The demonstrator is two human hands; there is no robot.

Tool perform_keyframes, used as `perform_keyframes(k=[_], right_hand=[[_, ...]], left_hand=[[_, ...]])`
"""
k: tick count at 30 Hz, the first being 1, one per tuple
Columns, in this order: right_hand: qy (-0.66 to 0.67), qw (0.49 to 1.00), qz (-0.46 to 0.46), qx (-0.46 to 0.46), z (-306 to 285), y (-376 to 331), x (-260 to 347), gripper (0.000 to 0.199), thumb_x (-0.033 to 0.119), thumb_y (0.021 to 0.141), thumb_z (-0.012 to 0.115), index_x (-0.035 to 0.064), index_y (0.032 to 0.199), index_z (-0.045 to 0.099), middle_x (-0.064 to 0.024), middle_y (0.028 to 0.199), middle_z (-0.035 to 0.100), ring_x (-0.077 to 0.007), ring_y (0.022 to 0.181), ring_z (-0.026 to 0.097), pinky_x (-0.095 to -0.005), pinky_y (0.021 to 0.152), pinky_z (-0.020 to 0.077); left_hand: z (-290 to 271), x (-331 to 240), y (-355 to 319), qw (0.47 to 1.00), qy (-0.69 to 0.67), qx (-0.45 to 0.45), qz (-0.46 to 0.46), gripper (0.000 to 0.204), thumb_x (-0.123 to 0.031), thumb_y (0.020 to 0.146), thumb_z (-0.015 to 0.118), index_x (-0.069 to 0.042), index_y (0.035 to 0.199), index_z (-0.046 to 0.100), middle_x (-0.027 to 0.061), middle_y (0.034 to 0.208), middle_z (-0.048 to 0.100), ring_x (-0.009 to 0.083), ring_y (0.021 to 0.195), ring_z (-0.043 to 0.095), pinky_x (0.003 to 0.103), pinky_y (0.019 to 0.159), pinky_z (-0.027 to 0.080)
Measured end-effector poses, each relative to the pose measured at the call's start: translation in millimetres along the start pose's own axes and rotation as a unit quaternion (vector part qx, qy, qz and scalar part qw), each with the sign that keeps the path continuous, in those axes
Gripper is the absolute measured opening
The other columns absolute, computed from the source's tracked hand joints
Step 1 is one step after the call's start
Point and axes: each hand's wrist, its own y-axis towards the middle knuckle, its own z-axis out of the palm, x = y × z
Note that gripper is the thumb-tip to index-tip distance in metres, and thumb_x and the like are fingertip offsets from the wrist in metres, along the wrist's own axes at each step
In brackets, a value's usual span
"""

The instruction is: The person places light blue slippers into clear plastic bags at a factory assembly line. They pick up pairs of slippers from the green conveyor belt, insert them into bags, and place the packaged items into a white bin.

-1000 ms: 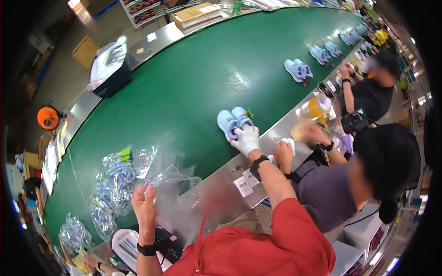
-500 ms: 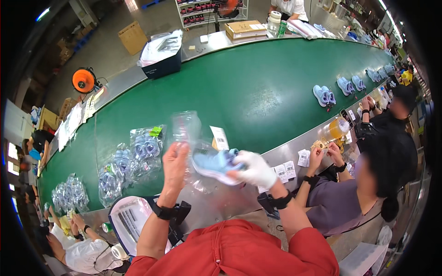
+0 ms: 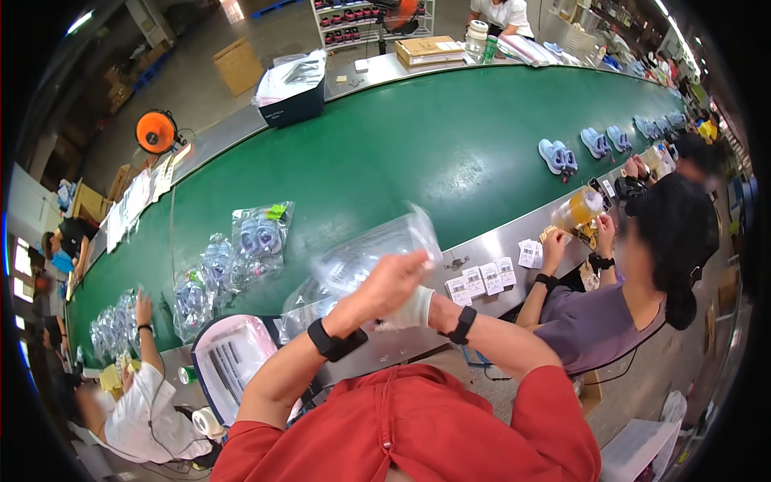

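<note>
My bare left hand (image 3: 395, 283) reaches across to the right, its fingers closed on the edge of a clear plastic bag (image 3: 373, 249). The bag stretches out beyond the hand over the belt's near edge, blurred at its right end. My right hand (image 3: 411, 312), in a white glove, lies under and behind the left one. Its fingers are hidden, so I cannot see what it holds. A bit of light blue shows through the plastic left of my hands; the shoe itself is mostly hidden. Left of the bag lie bagged light blue shoes (image 3: 261, 233) on the green belt (image 3: 353, 173).
White printed tags (image 3: 479, 281) lie on the metal edge at right, beside a co-worker (image 3: 594, 329) handling small items. An open box (image 3: 233, 361) stands left of me. Unbagged blue shoes (image 3: 557, 157) line the belt's far right. Another co-worker (image 3: 144, 410) reaches to bagged shoes at left.
My left hand has swung right across the gloved right hand, drawing plastic with it. The shoe, plain to see before, is now mostly covered. The co-worker at left has reached out over the belt.
</note>
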Motion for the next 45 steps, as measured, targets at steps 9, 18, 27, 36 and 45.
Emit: perform_keyframes(k=[9,18,27,36,45], right_hand=[[-0.167,0.903,0.395,-0.035,-16.2,5.0,-2.6,0.045,0.045,0.077,0.057,0.0104,0.106,0.063,-0.0204,0.105,0.061,-0.0347,0.096,0.059,-0.0422,0.081,0.0452],[-0.054,0.940,0.331,-0.061,-2.7,7.1,-21.5,0.041,0.041,0.080,0.054,0.0083,0.104,0.062,-0.0195,0.105,0.062,-0.0340,0.096,0.059,-0.0425,0.083,0.0450],[0.052,0.943,0.322,-0.057,49.2,102.6,-124.2,0.039,0.037,0.082,0.051,0.0061,0.102,0.062,-0.0186,0.104,0.063,-0.0332,0.096,0.060,-0.0427,0.084,0.0448],[0.176,0.923,0.324,0.113,73.6,57.6,-41.6,0.029,0.026,0.087,0.049,0.0031,0.098,0.064,-0.0169,0.097,0.065,-0.0283,0.091,0.062,-0.0363,0.081,0.0474],[0.480,0.800,0.354,-0.067,-8.5,-5.0,3.5,0.045,0.043,0.085,0.062,0.0003,0.099,0.059,0.0043,0.075,0.050,-0.0050,0.068,0.045,-0.0207,0.059,0.0371]], left_hand=[[30.9,26.7,-87.4,0.992,0.064,-0.112,0.017,0.009,-0.010,0.086,0.054,-0.003,0.089,0.058,0.0162,0.065,0.056,0.0260,0.055,0.058,0.036,0.051,0.045],[-2.2,-34.6,-41.4,0.973,-0.082,-0.158,-0.146,0.015,-0.016,0.086,0.061,-0.002,0.088,0.057,0.0068,0.061,0.050,0.0097,0.056,0.042,0.030,0.049,0.038],[-6.5,-7.1,-39.4,0.955,-0.110,-0.219,-0.168,0.018,-0.018,0.082,0.067,-0.002,0.087,0.058,-0.0006,0.068,0.056,0.0049,0.063,0.047,0.023,0.054,0.041],[-37.8,59.8,-82.3,0.764,-0.425,-0.421,-0.243,0.014,-0.022,0.092,0.056,-0.009,0.094,0.057,-0.0066,0.074,0.054,0.0004,0.058,0.046,0.018,0.046,0.036],[10.8,63.3,-60.1,0.818,-0.473,-0.194,-0.264,0.040,-0.027,0.092,0.055,-0.005,0.125,0.052,0.0034,0.110,0.058,0.0097,0.099,0.050,0.026,0.085,0.043]])
